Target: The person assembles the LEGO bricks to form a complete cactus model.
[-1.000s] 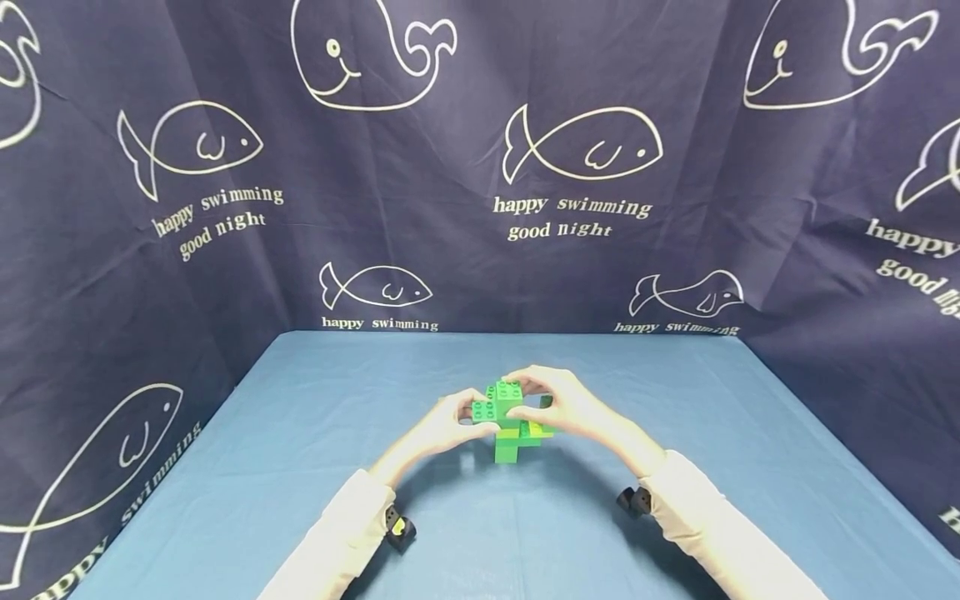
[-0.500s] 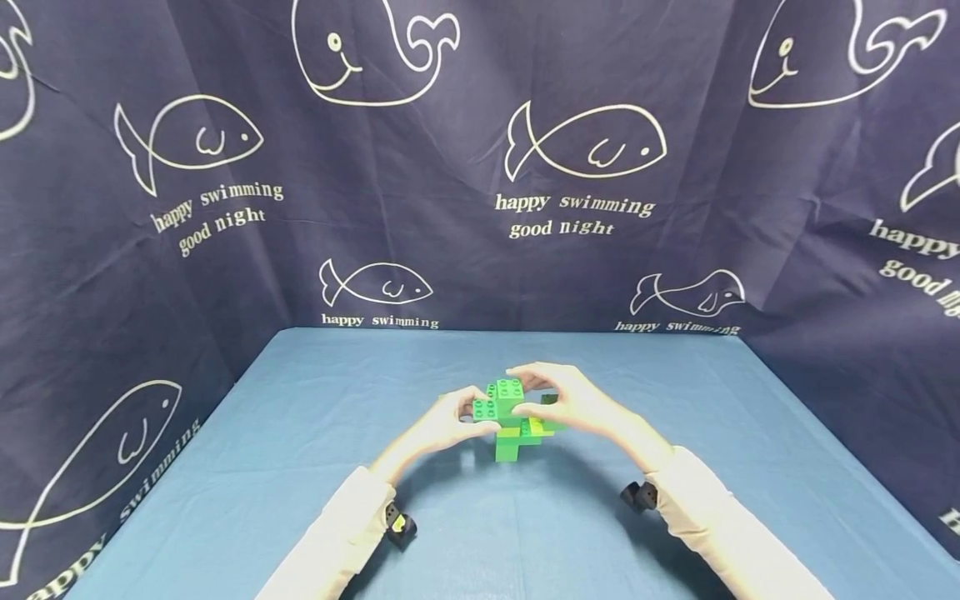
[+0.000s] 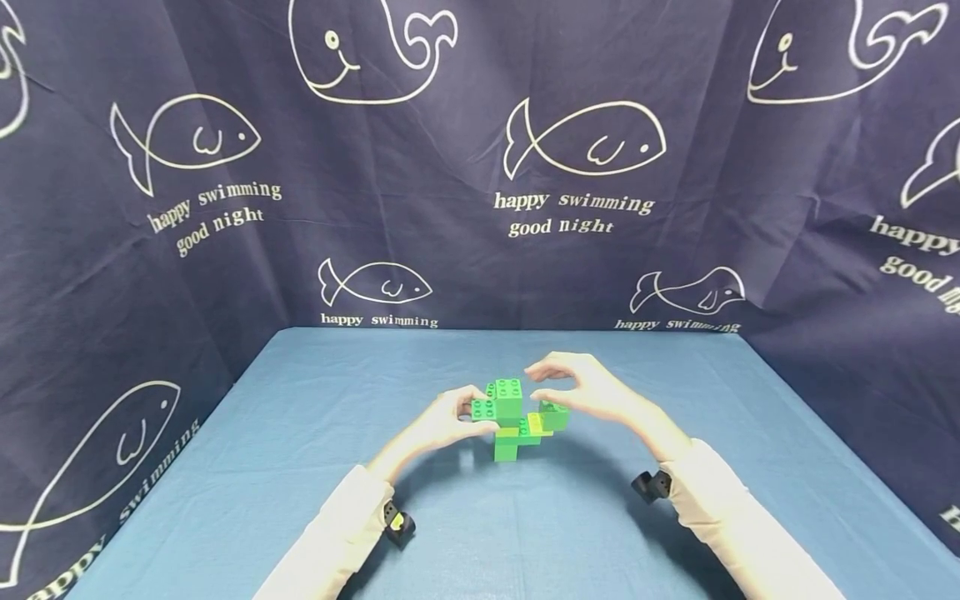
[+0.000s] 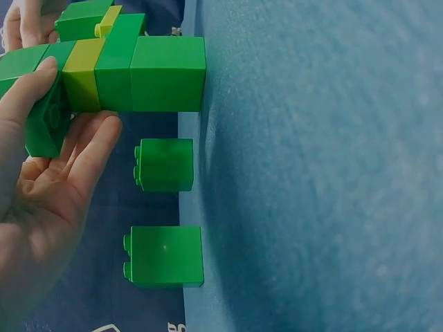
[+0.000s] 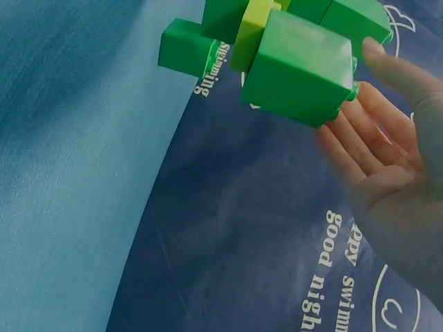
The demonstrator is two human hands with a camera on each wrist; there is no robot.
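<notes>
A structure of green building blocks (image 3: 508, 408) with yellow-green pieces among them stands on the blue cloth near the table's middle. My left hand (image 3: 444, 423) grips its left side, the thumb in front and the fingers behind; the left wrist view shows the thumb lying against the green blocks (image 4: 43, 124). My right hand (image 3: 583, 387) is apart from the tall top block, above the right-hand green block (image 3: 555, 415), with nothing held between thumb and fingers. A yellow piece (image 3: 535, 422) shows beside that block. In the right wrist view the right fingers (image 5: 374, 131) extend behind the structure.
Two loose green blocks, one nearer (image 4: 166, 256) and one farther (image 4: 166, 164), stand on the cloth in the left wrist view. Dark blue curtains (image 3: 465, 167) with white fish drawings enclose the back and sides of the table (image 3: 360, 367).
My right hand has let go of the tall top block and moved right and slightly up, uncovering the right-hand green block. My left hand keeps its grip in nearly the same place.
</notes>
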